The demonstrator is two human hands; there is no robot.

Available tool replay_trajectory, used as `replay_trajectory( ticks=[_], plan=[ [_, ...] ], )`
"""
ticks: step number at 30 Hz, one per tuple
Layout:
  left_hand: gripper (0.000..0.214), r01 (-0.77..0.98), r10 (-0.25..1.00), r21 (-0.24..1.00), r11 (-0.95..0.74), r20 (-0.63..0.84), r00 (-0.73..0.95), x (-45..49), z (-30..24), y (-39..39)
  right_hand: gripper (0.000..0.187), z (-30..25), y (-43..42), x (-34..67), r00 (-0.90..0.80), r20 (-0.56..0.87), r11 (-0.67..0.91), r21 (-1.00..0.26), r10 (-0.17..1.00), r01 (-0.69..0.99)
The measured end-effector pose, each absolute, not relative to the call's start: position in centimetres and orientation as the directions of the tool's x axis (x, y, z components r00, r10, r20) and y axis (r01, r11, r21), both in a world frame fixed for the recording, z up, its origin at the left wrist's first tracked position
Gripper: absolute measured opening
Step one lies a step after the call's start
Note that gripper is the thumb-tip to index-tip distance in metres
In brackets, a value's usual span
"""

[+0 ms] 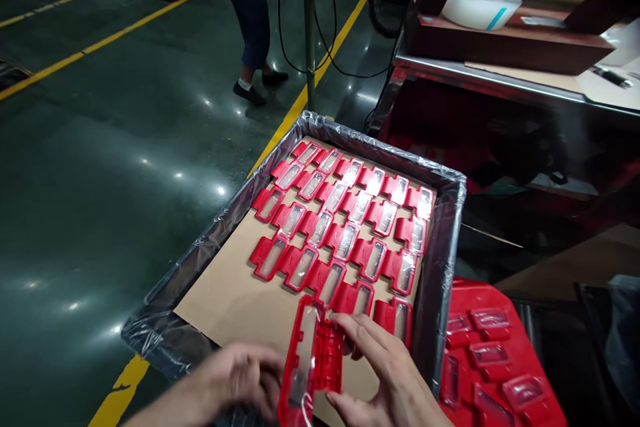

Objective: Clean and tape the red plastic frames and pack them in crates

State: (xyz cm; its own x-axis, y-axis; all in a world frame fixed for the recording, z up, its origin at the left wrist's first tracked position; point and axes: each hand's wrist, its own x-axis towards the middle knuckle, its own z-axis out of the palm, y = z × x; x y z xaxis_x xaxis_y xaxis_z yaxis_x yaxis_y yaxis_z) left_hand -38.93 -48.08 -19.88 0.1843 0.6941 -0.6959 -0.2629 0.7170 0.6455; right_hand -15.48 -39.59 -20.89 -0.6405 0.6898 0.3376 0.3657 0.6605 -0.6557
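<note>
A red plastic part with a clear window point(327, 353) is tilted up close to me, its hollow inner side facing me. My right hand point(387, 367) grips its right side, fingers at the upper edge and thumb near the bottom. My left hand point(245, 373) is at the part's left edge with fingers curled, smeared by motion; whether it touches the part cannot be made out. Beneath lies a box lined with dark plastic film point(453, 240), with a cardboard sheet point(225, 287) inside. Several similar red windowed parts point(320, 227) lie on the sheet in staggered rows.
To the right, a red surface point(525, 307) bears several more windowed parts point(490, 320). A workbench point(500, 73) at upper right carries a tape roll point(481, 5) and a pen point(614, 77). A fan pole point(309, 33) and a person's legs point(247, 7) are beyond the box.
</note>
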Motion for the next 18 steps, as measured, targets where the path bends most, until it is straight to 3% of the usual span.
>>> replay_trajectory(
  ticks=[2, 3, 5, 6, 10, 18],
  plan=[
    [0.048, 0.185, 0.771, 0.753, 0.631, -0.635, -0.043, -42.4, -21.5, -45.6, 0.067, -21.6, -40.0, -14.6, -0.593, 0.318, 0.613, -0.68, 0.74, 0.402],
    [0.051, 0.406, 0.859, 0.762, 0.504, -0.489, -0.148, -44.2, -22.5, -44.3, 0.067, -22.0, -40.2, -14.0, -0.573, 0.303, 0.59, -0.69, 0.761, 0.42],
    [0.055, 0.727, 0.956, 0.632, 0.268, -0.266, -0.121, -47.3, -24.6, -41.9, 0.07, -22.8, -40.7, -12.9, -0.558, 0.26, 0.546, -0.713, 0.788, 0.439],
    [0.056, 0.808, 0.971, 0.56, 0.186, -0.23, -0.064, -48.5, -25.5, -40.9, 0.071, -23.2, -41.0, -12.3, -0.559, 0.238, 0.527, -0.729, 0.794, 0.438],
    [0.055, 0.915, 0.94, 0.403, 0.025, -0.321, 0.116, -50.0, -27.5, -39.0, 0.075, -24.2, -41.7, -11.0, -0.576, 0.156, 0.448, -0.795, 0.802, 0.409],
    [0.051, 0.935, 0.936, 0.354, -0.029, -0.318, 0.15, -49.4, -27.5, -38.2, 0.075, -24.2, -41.7, -11.4, -0.587, 0.061, 0.308, -0.892, 0.807, 0.331]
  ],
)
